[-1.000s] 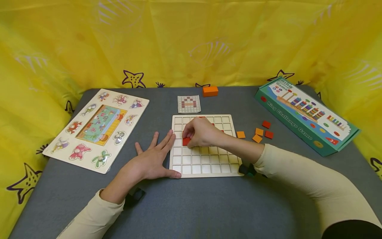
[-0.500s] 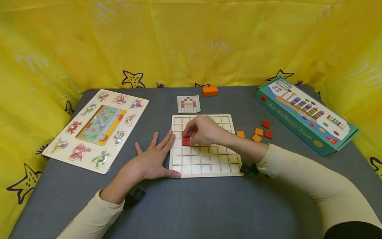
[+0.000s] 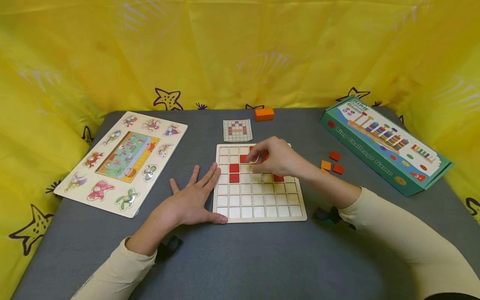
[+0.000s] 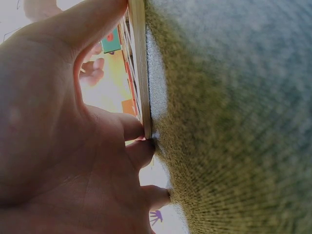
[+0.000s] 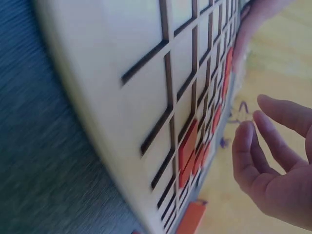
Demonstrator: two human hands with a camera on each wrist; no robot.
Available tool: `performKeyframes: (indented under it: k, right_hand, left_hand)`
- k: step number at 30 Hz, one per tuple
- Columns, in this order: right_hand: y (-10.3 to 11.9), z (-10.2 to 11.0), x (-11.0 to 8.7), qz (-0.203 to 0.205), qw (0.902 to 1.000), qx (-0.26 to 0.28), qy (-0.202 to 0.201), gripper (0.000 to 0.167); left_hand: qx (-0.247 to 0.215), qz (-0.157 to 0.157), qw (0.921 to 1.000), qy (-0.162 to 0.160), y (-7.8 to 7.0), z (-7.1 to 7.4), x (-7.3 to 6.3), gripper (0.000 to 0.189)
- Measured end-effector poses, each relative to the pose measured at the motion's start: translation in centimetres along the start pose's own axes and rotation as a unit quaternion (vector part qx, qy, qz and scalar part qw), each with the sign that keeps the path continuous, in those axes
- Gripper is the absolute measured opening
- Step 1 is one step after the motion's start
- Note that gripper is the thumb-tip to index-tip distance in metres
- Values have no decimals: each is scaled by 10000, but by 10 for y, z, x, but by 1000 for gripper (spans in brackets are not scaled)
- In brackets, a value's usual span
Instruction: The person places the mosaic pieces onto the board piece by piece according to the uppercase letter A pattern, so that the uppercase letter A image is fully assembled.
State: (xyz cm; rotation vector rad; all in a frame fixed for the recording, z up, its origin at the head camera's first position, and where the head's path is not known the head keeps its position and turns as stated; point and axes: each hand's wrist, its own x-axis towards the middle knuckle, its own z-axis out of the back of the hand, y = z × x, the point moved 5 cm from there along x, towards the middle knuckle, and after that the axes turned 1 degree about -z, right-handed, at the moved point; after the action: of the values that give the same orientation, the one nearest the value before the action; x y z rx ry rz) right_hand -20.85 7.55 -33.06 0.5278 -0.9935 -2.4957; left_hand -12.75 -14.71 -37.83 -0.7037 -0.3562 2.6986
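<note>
A wooden grid board (image 3: 240, 212) lies on the table with red square tiles in some of its cells. Two red tiles (image 3: 234, 173) sit one below the other near the left side, and another red tile (image 3: 278, 178) shows at the right. My left hand (image 3: 193, 202) lies spread at the board's left edge, thumb and fingertips touching the frame. Above the upper middle of the board hovers my right hand (image 3: 275, 156), its fingers loosely bent. In the right wrist view, no tile shows between the right hand's fingers (image 5: 243, 151). Part of the grid is hidden beneath it.
Loose red tiles (image 3: 335, 156) and orange tiles (image 3: 325, 165) lie right of the board. A pattern card (image 3: 238, 130) and an orange block (image 3: 264, 114) are behind it. A picture puzzle (image 3: 120, 162) lies left; a green game box (image 3: 386, 146) stands right.
My right hand has let go of the red tile at the left, risen and moved rightward. Both left-side tiles are now uncovered. The left hand has stayed in place.
</note>
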Motion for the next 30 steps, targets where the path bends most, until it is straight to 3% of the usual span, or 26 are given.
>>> performKeyframes:
  k: [22,30]
  right_hand:
    - [-68,57,-52,-812,9940,-134,-713,27]
    - [-93,66,-75,-1019,9905,-149,-914,26]
  left_hand:
    - [-66,-42,9999,-75,-1,2,0,134]
    - [-28,-58,9999,-133,0,0,-3,135]
